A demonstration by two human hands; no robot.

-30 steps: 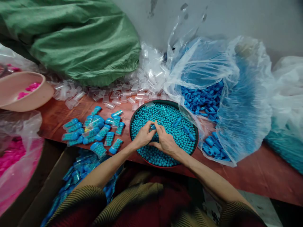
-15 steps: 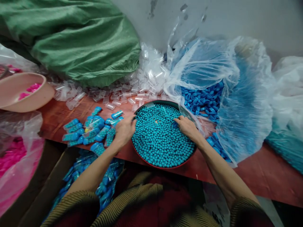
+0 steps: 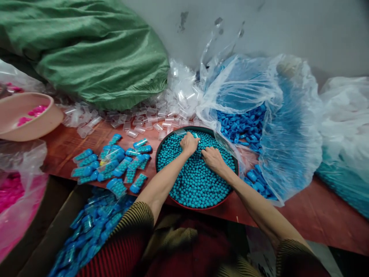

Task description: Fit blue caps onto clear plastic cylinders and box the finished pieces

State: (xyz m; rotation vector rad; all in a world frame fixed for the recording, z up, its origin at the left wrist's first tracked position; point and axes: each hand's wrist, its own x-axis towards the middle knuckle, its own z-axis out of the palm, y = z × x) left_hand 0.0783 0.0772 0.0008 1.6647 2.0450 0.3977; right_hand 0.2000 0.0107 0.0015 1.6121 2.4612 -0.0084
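Observation:
A round dark tray with a red outer edge (image 3: 234,163) is full of small turquoise balls (image 3: 198,188). Over its upper middle, my left hand (image 3: 189,143) has its fingers closed at a clear plastic tube (image 3: 197,136). Just right of it, my right hand (image 3: 212,158) is closed with its fingertips down at the balls; anything in them is hidden. Another clear tube (image 3: 180,132) lies at the tray's back rim. Left of the tray, several ball-filled tubes with blue caps (image 3: 122,166) lie on the red table (image 3: 60,154).
Clear tubes (image 3: 150,117) are heaped behind the tray, beside a green cloth bundle (image 3: 103,57). Blue caps (image 3: 242,123) spill from a plastic bag (image 3: 291,134) at the right. A pink basin (image 3: 34,123) stands left. Below the table edge lie more filled tubes (image 3: 89,227).
My left hand has moved right from the tray's left rim to over the balls, at a clear tube. A capped tube now lies left of the tray. My right hand has shifted slightly left and down.

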